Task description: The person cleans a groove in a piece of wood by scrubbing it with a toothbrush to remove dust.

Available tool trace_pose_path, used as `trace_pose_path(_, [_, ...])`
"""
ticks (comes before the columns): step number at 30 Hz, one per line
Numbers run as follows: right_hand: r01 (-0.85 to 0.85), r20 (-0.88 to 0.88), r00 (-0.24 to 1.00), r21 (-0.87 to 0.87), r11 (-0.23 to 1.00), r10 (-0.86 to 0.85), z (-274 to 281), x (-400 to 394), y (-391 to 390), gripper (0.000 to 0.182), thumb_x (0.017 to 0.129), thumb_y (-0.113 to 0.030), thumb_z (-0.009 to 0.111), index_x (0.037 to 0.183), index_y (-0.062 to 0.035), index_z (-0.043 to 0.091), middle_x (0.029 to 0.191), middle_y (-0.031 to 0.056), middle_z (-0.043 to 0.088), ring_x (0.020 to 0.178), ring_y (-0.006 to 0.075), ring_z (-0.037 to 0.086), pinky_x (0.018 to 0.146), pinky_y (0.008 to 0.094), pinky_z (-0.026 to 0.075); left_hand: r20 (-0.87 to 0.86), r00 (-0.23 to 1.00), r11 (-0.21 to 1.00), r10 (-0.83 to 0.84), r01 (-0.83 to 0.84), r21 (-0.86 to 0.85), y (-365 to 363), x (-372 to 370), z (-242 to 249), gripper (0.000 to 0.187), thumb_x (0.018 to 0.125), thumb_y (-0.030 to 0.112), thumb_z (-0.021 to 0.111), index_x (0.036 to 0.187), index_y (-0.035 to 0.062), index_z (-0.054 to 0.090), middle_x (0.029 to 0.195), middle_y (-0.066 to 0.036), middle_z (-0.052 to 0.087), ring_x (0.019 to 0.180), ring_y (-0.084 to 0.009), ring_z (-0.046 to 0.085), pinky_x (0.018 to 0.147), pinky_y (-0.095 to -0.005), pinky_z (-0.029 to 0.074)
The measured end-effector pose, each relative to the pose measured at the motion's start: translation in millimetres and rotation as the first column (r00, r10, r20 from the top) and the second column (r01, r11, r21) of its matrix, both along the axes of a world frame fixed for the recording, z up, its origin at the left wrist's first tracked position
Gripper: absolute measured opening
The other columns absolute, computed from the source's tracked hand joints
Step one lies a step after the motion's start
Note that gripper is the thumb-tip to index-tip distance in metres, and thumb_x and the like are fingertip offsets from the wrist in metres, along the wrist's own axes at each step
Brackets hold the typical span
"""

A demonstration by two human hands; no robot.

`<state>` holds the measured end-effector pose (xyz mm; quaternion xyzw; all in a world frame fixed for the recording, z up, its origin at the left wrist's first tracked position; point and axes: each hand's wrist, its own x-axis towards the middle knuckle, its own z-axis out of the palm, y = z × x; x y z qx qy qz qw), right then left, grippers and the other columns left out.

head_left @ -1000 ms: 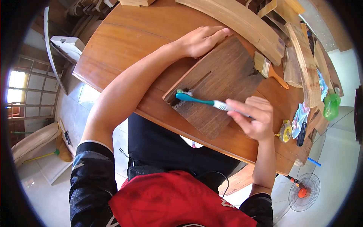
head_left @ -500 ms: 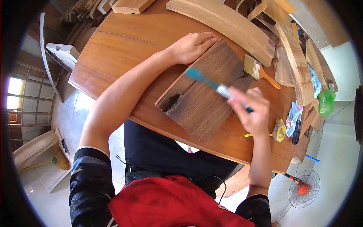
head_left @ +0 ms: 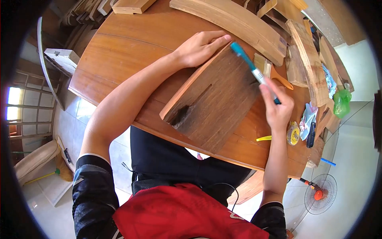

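Note:
A dark brown wooden board (head_left: 217,101) with a rough hollow near its near-left corner lies on the table before me, its left edge raised towards me. My left hand (head_left: 201,48) grips the board's far-left edge, thumb along the corner and fingers together. In my right hand (head_left: 277,103) is a slim teal brush (head_left: 247,60) with a white band, shaped like a toothbrush. Its head is over the far corner of the board; the bristles cannot be made out, nor whether they touch. Beyond the brush, a wide paintbrush (head_left: 283,82) with an orange handle lies partly hidden.
The wooden table (head_left: 119,51) carries a curved wooden beam (head_left: 234,26) at the back and rough planks (head_left: 304,59) at the right. A yellow tape measure (head_left: 293,134), a cloth (head_left: 307,121) and a green plastic bag (head_left: 342,102) lie right. A fan (head_left: 320,194) stands below.
My right hand has carried the brush right and away from me, from over the board's left side to its far corner. The board's left edge has tilted up a little under my left hand.

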<state>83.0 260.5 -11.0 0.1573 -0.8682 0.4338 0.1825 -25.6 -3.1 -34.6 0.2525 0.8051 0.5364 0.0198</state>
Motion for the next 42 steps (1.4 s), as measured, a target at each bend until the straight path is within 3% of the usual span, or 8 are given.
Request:
trace_pose_path(3, [-0.276, -0.041, 0.957, 0.180, 0.944, 0.288, -1, 2, 4, 0.030, 0.086, -0.010, 0.079, 0.115, -0.0053, 0.077, 0.082, 0.0068, 0.077, 0.065, 0.0122, 0.055, 0.070, 0.0282, 0.044, 0.017, 1.000, 0.999, 0.004, -0.004, -0.052, 1, 0, 3, 0.046, 0.109, 0.042, 0.045, 0.113, -0.0005, 0.062, 0.086, -0.012, 0.062, 0.082, -0.0182, 0.056, 0.079, -0.0356, 0.048])
trace_pose_path(15, [0.167, 0.088, 0.983, -0.056, 0.984, -0.162, -3, -5, 0, 0.027, 0.083, -0.014, 0.083, 0.109, -0.0099, 0.079, 0.067, 0.0019, 0.067, 0.056, 0.0114, 0.048, 0.071, 0.0280, 0.038, -0.024, 0.999, 0.994, -0.028, 0.025, -0.107, 0, 1, -3, 0.044, 0.109, 0.038, 0.043, 0.113, -0.0027, 0.061, 0.097, -0.020, 0.067, 0.088, -0.0291, 0.062, 0.084, -0.0400, 0.048])
trace_pose_path(19, [-0.251, -0.063, 0.961, 0.208, 0.945, 0.269, -2, -2, 4, 0.027, 0.084, -0.014, 0.081, 0.111, -0.0100, 0.079, 0.076, 0.0026, 0.073, 0.056, 0.0124, 0.048, 0.070, 0.0274, 0.037, 0.049, 0.999, 0.988, -0.006, 0.013, -0.155, 1, 2, 7, 0.046, 0.108, 0.039, 0.044, 0.116, -0.0031, 0.062, 0.099, -0.022, 0.067, 0.091, -0.0310, 0.062, 0.087, -0.0412, 0.047])
trace_pose_path(22, [0.155, 0.051, 0.986, 0.040, 0.987, -0.157, 2, -3, 0, 0.026, 0.084, -0.013, 0.081, 0.110, -0.0092, 0.079, 0.079, 0.0049, 0.075, 0.058, 0.0135, 0.051, 0.071, 0.0305, 0.042, -0.047, 0.999, 0.998, -0.011, 0.008, -0.068, 2, 1, -2, 0.047, 0.108, 0.039, 0.044, 0.118, -0.0029, 0.062, 0.099, -0.023, 0.067, 0.092, -0.0312, 0.062, 0.087, -0.0422, 0.047])
trace_pose_path(27, [-0.319, -0.089, 0.931, 0.274, 0.907, 0.354, 2, 0, 1, 0.028, 0.081, -0.014, 0.083, 0.109, -0.0121, 0.080, 0.072, 0.0019, 0.071, 0.057, 0.0133, 0.048, 0.073, 0.0290, 0.038, -0.025, 1.000, 0.993, 0.003, -0.006, -0.118, 1, -1, -1, 0.047, 0.108, 0.039, 0.044, 0.117, -0.0032, 0.061, 0.098, -0.023, 0.067, 0.091, -0.0312, 0.062, 0.086, -0.0425, 0.047])
trace_pose_path(31, [0.139, 0.011, 0.990, 0.055, 0.989, -0.140, -1, -5, 6, 0.027, 0.086, -0.013, 0.079, 0.112, -0.0085, 0.078, 0.083, 0.0032, 0.077, 0.057, 0.0124, 0.053, 0.070, 0.0277, 0.040, 0.013, 1.000, 0.996, -0.024, 0.025, -0.090, 1, 1, 2, 0.046, 0.108, 0.040, 0.044, 0.115, -0.0033, 0.061, 0.096, -0.023, 0.066, 0.090, -0.0312, 0.061, 0.085, -0.0415, 0.047])
trace_pose_path(34, [-0.243, -0.097, 0.960, 0.184, 0.952, 0.264, -2, -2, 3, 0.025, 0.088, -0.012, 0.077, 0.113, -0.0075, 0.078, 0.083, 0.0030, 0.077, 0.057, 0.0125, 0.054, 0.070, 0.0263, 0.039, 0.027, 1.000, 0.993, -0.002, 0.005, -0.121, 2, 1, 3, 0.046, 0.109, 0.039, 0.043, 0.112, -0.0033, 0.060, 0.094, -0.022, 0.065, 0.087, -0.0308, 0.060, 0.084, -0.0408, 0.047])
trace_pose_path(42, [-0.200, -0.117, 0.968, 0.186, 0.962, 0.224, -7, -8, 7, 0.027, 0.087, -0.014, 0.078, 0.114, -0.0106, 0.078, 0.091, 0.0049, 0.079, 0.065, 0.0103, 0.064, 0.071, 0.0283, 0.040, 0.007, 1.000, 0.989, -0.012, 0.013, -0.144, 1, 1, 5, 0.043, 0.108, 0.035, 0.045, 0.116, -0.0040, 0.060, 0.100, -0.023, 0.066, 0.093, -0.0311, 0.062, 0.087, -0.0407, 0.047])
